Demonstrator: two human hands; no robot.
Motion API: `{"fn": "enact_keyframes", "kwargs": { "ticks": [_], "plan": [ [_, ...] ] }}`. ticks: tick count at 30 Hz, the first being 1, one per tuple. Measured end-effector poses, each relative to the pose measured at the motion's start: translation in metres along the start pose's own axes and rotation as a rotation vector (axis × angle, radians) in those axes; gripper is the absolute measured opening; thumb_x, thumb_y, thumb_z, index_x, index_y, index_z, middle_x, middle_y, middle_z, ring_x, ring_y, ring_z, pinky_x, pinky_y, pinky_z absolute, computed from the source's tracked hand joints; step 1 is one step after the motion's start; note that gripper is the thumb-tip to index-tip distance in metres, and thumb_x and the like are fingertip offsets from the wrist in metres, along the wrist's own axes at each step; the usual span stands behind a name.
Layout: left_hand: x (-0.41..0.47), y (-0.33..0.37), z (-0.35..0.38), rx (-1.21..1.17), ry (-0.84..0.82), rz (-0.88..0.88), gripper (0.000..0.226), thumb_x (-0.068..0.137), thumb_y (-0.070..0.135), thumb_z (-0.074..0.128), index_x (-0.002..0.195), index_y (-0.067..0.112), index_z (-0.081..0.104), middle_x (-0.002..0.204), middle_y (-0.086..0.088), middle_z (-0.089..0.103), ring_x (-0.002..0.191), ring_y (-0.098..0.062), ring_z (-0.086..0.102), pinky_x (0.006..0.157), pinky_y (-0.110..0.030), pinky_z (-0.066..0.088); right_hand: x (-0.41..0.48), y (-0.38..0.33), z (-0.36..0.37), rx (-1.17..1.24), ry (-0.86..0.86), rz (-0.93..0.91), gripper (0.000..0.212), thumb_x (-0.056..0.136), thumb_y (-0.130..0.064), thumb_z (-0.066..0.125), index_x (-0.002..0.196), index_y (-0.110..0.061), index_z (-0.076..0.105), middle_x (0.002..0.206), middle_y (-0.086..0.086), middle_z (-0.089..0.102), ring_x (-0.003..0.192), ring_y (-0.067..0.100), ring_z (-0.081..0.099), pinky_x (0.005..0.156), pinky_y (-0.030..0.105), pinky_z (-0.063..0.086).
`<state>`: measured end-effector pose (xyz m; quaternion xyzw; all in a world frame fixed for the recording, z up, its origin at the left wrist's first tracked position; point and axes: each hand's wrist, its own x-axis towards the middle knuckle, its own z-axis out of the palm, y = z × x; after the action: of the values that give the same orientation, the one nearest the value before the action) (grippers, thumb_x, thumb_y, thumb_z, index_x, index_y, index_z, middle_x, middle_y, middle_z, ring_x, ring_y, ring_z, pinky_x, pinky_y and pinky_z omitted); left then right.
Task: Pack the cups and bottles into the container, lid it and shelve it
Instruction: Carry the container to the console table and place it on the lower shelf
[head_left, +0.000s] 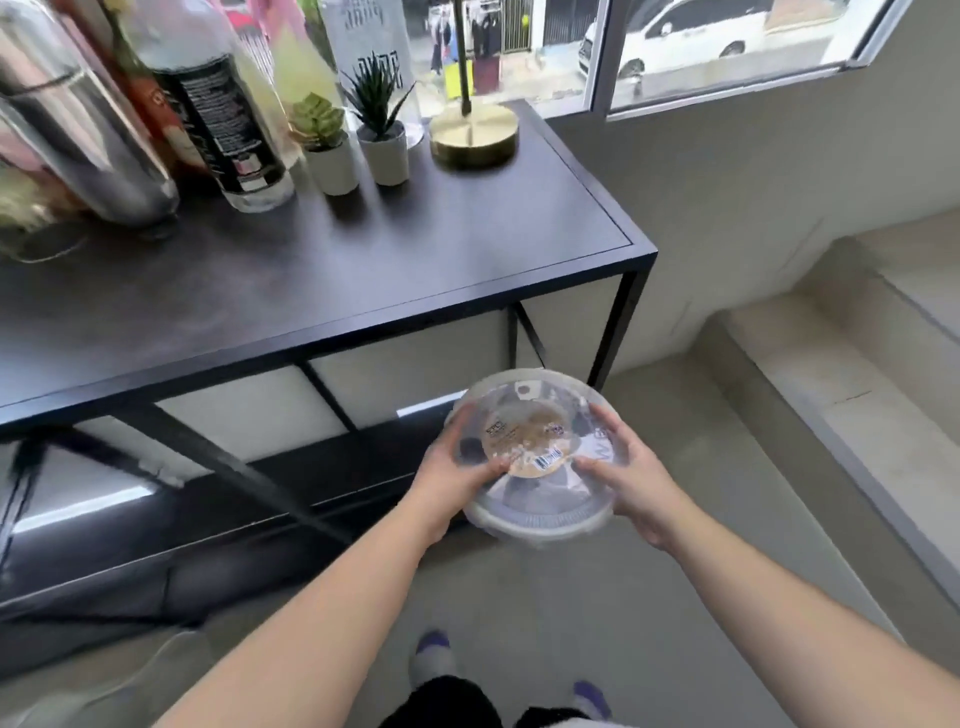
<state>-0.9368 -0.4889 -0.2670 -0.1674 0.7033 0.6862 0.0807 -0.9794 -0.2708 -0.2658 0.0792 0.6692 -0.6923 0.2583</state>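
A round clear plastic container (540, 400) with its clear lid on, a tan label in the lid's centre, is held in the air in front of the black shelf unit. My left hand (457, 467) grips its left side, thumb lying on the lid. My right hand (626, 475) grips its right side, thumb on the lid too. Dark shapes show dimly through the plastic; what they are I cannot tell. The container hangs beside the right end of the lower shelf (322, 478), below the black tabletop (363, 270).
On the tabletop stand a steel flask (78, 124), a dark-labelled bottle (228, 114), two small potted plants (358, 135) and a gold lamp base (474, 136). Black diagonal braces cross the shelf opening. Concrete steps (831, 364) rise on the right. My feet stand on the floor below.
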Motion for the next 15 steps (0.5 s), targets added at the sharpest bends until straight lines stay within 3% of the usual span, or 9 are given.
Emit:
{"fn": "enact_keyframes", "kwargs": {
  "ticks": [2,5,9,13,15],
  "plan": [
    [0.017,-0.013,-0.002,-0.006,-0.022,-0.025,0.078,0.067,0.013,0.081,0.129,0.045,0.045,0.126,0.023,0.050,0.108,0.008,0.054,0.086,-0.015,0.049,0.016,0.012,0.002,0.007,0.008,0.019,0.068,0.080,-0.005,0.069,0.134,-0.037,0.044,0.138,-0.010,0.050,0.100,0.019,0.066,0.071,0.037,0.053],
    [0.045,-0.033,-0.010,0.014,0.013,-0.049,0.087,0.069,0.008,0.079,0.139,0.036,0.035,0.141,0.010,0.042,0.121,-0.014,0.049,0.099,-0.035,0.046,0.047,0.029,0.010,0.036,0.044,0.042,0.064,0.080,-0.002,0.068,0.130,-0.038,0.048,0.135,-0.010,0.052,0.110,0.026,0.062,0.072,0.037,0.049],
    [0.084,-0.068,-0.028,0.002,0.048,-0.032,0.086,0.071,0.005,0.077,0.140,0.033,0.033,0.142,0.002,0.042,0.126,-0.018,0.045,0.104,-0.043,0.042,0.093,0.052,0.024,0.026,0.033,0.049,0.063,0.081,-0.003,0.067,0.129,-0.040,0.050,0.133,-0.008,0.053,0.111,0.024,0.062,0.079,0.040,0.050],
    [0.127,-0.090,-0.043,-0.043,0.119,-0.033,0.085,0.070,0.005,0.077,0.136,0.041,0.036,0.134,0.008,0.038,0.110,-0.007,0.053,0.095,-0.037,0.049,0.140,0.063,0.032,-0.030,-0.027,-0.012,0.066,0.080,-0.004,0.068,0.132,-0.039,0.047,0.112,-0.024,0.054,0.092,0.001,0.068,0.062,0.025,0.054],
    [0.148,-0.098,-0.047,-0.046,0.126,-0.022,0.086,0.070,0.007,0.077,0.137,0.040,0.035,0.139,0.003,0.038,0.117,-0.016,0.052,0.098,-0.040,0.048,0.165,0.066,0.034,-0.013,-0.034,-0.040,0.067,0.079,-0.001,0.068,0.131,-0.037,0.048,0.111,-0.021,0.055,0.095,0.007,0.068,0.070,0.033,0.057]
  ]
}}
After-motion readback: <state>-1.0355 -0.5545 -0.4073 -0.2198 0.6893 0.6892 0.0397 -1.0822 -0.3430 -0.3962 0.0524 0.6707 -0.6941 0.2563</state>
